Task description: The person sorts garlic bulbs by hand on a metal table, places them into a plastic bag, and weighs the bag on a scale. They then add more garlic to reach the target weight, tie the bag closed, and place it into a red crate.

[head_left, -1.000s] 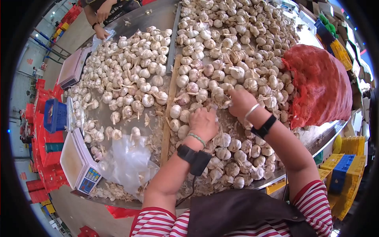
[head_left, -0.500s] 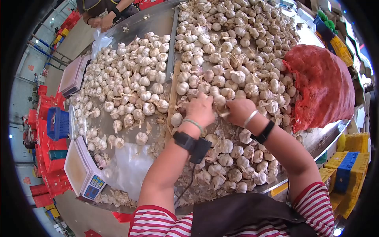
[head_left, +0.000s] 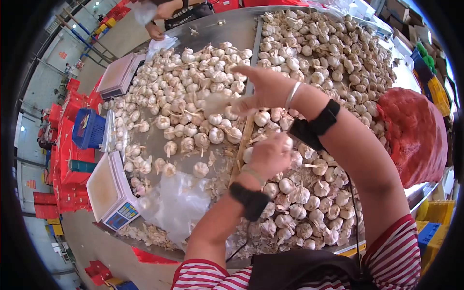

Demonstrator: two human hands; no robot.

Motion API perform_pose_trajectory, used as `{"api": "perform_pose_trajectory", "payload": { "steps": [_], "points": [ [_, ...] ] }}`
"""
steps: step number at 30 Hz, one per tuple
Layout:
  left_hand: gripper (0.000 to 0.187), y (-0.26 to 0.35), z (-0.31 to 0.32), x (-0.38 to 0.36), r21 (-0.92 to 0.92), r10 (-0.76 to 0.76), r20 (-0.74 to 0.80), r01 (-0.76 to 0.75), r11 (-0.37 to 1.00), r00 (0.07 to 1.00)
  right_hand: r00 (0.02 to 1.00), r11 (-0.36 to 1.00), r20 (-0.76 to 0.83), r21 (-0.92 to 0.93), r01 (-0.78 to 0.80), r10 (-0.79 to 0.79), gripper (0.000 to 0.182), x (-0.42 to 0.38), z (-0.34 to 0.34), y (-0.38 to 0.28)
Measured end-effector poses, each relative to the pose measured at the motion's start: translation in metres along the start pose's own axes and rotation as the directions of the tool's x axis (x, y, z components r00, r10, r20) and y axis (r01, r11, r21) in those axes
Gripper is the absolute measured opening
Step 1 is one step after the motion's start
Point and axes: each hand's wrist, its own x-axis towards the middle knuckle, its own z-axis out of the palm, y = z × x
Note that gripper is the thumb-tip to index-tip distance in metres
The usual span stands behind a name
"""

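My right hand point(head_left: 270, 92) reaches left across the divider point(head_left: 245, 126), its thumb and fingers spread apart. Just off its fingertips a pale shape, probably a garlic bulb point(head_left: 217, 103), is smeared by motion above the left heap. Lower down, my left hand point(head_left: 270, 157) has its fingers curled over the edge of the right heap, with a garlic bulb point(head_left: 288, 143) at the fingertips, partly hidden. Loose garlic bulbs point(head_left: 299, 194) with dry skins and stems surround it. More garlic bulbs point(head_left: 188, 99) are spread left of the divider.
A red mesh sack point(head_left: 413, 135) rests at the right. Two scales point(head_left: 113, 193) stand along the left table edge, near a clear plastic bag point(head_left: 174, 200). A blue basket point(head_left: 89, 129) and red crates point(head_left: 65, 159) are beyond. Another person's hand point(head_left: 155, 32) is at the far edge.
My right hand has swung left and away from me, from the right heap to over the divider, and its fingers have opened. My left hand stays low by the heap. The view has shifted.
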Motion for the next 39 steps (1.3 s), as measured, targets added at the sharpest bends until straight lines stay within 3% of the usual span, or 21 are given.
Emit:
{"api": "perform_pose_trajectory", "payload": {
  "steps": [1, 3, 4, 6, 7, 8, 10, 13, 14, 16, 18, 24, 26, 28, 29, 30, 32, 34, 35, 36, 39],
  "points": [
    [0.024, 0.0, -0.023, -0.002, -0.01, -0.036, -0.048, 0.036, 0.999, 0.998, 0.981, 0.995, -0.177, 0.047, 0.089, -0.079, 0.055, 0.001, 0.001, 0.003],
    [0.024, -0.034, -0.053, -0.007, -0.038, -0.051, -0.233, 0.043, 0.998, 0.971, 0.986, 0.988, -0.054, 0.031, -0.154, 0.156, 0.044, -0.005, -0.018, 0.024],
    [0.024, -0.047, -0.076, -0.004, 0.075, -0.171, -0.312, 0.204, 0.976, 0.935, 0.967, 0.968, 0.036, -0.025, -0.252, 0.252, 0.042, -0.011, -0.025, 0.048],
    [0.024, -0.09, -0.11, -0.001, 0.137, -0.307, -0.384, 0.382, 0.914, 0.871, 0.914, 0.846, 0.05, -0.402, -0.35, 0.402, 0.035, -0.035, -0.018, 0.102],
    [0.02, -0.108, -0.118, -0.002, 0.333, -0.227, -0.44, 0.393, 0.857, 0.869, 0.907, 0.816, 0.056, -0.463, -0.347, 0.417, 0.031, -0.049, -0.013, 0.121],
    [0.02, -0.106, -0.117, 0.004, 0.327, -0.226, -0.439, 0.389, 0.861, 0.87, 0.899, 0.783, 0.062, -0.52, -0.341, 0.433, 0.028, -0.064, -0.008, 0.134],
    [0.017, -0.099, -0.117, 0.018, 0.549, 0.133, -0.457, 0.162, 0.82, 0.88, 0.934, 0.803, 0.05, -0.528, -0.276, 0.354, 0.026, -0.083, 0.005, 0.143],
    [0.013, -0.096, -0.048, 0.045, 0.143, 0.088, -0.339, -0.041, 0.989, 0.937, 0.972, 0.833, 0.138, -0.547, -0.087, 0.192, 0.026, -0.089, 0.019, 0.142],
    [0.009, -0.09, -0.029, 0.053, 0.195, 0.044, -0.199, -0.004, 0.981, 0.979, 0.967, 0.824, 0.212, -0.567, 0.005, 0.14, 0.027, -0.088, 0.023, 0.14],
    [0.014, -0.075, 0.005, 0.058, 0.305, -0.129, -0.044, 0.136, 0.943, 0.991, 0.954, 0.806, 0.139, -0.575, -0.142, 0.267, 0.028, -0.088, 0.03, 0.135],
    [0.028, -0.063, 0.014, 0.063, 0.289, -0.18, -0.043, 0.185, 0.939, 0.983, 0.936, 0.787, 0.079, -0.568, -0.24, 0.342, 0.024, -0.088, 0.029, 0.131],
    [0.031, -0.062, -0.004, 0.047, 0.195, -0.295, 0.106, 0.271, 0.943, 0.95, 0.891, 0.765, 0.276, -0.634, -0.114, 0.362, 0.027, -0.08, 0.006, 0.089],
    [0.036, -0.071, -0.027, 0.029, 0.017, -0.08, -0.101, 0.082, 0.996, 0.992, 0.85, 0.709, 0.242, -0.677, -0.197, 0.467, 0.029, -0.065, 0.002, 0.077],
    [0.036, -0.075, -0.067, 0.024, -0.06, -0.15, -0.248, 0.14, 0.988, 0.957, 0.812, 0.788, 0.332, -0.57, -0.233, 0.48, 0.037, -0.04, -0.01, 0.056],
    [0.033, -0.107, -0.076, 0.019, 0.029, -0.093, -0.403, 0.115, 0.993, 0.91, 0.865, 0.916, 0.33, -0.267, -0.298, 0.378, 0.04, -0.032, -0.017, 0.053],
    [0.033, -0.117, -0.092, 0.014, -0.134, -0.325, -0.51, 0.299, 0.945, 0.797, 0.92, 0.951, 0.282, 0.07, -0.302, 0.272, 0.043, -0.027, -0.021, 0.05],
    [0.034, -0.139, -0.132, -0.006, 0.264, -0.118, -0.671, 0.385, 0.885, 0.732, 0.974, 0.767, 0.005, 0.616, -0.18, 0.225, 0.047, -0.028, -0.011, 0.038],
    [0.032, -0.138, -0.137, -0.018, 0.284, -0.101, -0.73, 0.435, 0.854, 0.676, 0.981, 0.812, 0.017, 0.559, -0.169, 0.192, 0.043, -0.026, -0.005, 0.058],
    [0.029, -0.129, -0.134, -0.023, 0.255, -0.123, -0.673, 0.385, 0.887, 0.729, 0.953, 0.976, 0.214, -0.005, -0.219, 0.215, 0.044, -0.028, 0.0, 0.068],
    [0.026, -0.119, -0.129, -0.027, 0.219, -0.139, -0.612, 0.336, 0.916, 0.778, 0.872, 0.825, 0.357, -0.559, -0.089, 0.336, 0.047, -0.03, 0.003, 0.075],
    [0.023, -0.092, -0.074, -0.022, 0.125, -0.087, -0.301, 0.13, 0.984, 0.95, 0.85, 0.847, 0.377, -0.514, -0.138, 0.368, 0.046, -0.075, 0.032, 0.088]
  ]
}}
